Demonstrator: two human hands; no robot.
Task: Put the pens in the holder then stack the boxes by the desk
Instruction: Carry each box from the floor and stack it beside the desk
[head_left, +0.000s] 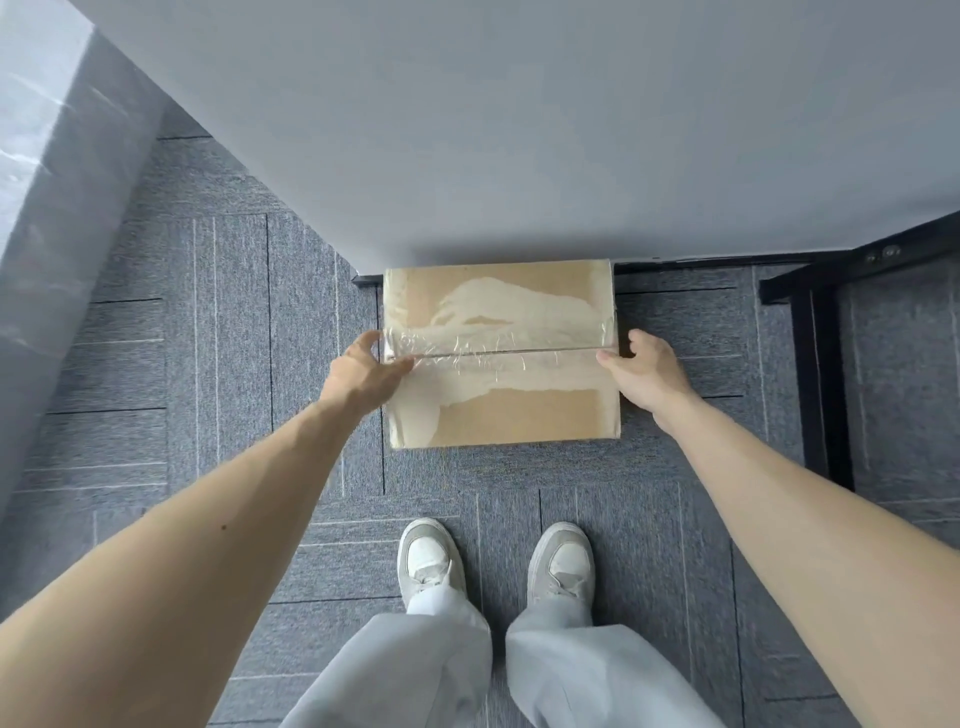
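A brown cardboard box (519, 415), sealed with clear tape along its top seam, sits low in front of me, its far edge against the white desk (519, 156). My left hand (363, 376) clasps the box's left edge, thumb on top and fingers down the side. My right hand (647, 369) is at the right edge, thumb tip on the top and fingers curled beside the side wall. What lies under the box is hidden, so I cannot tell whether it rests on another box or on the floor. No pens or holder are in view.
Grey carpet tiles (208, 364) cover the floor. A black desk leg and frame (823, 374) stand to the right of the box. A pale grey panel (47, 234) rises at the far left. My two shoes (498, 561) stand just short of the box.
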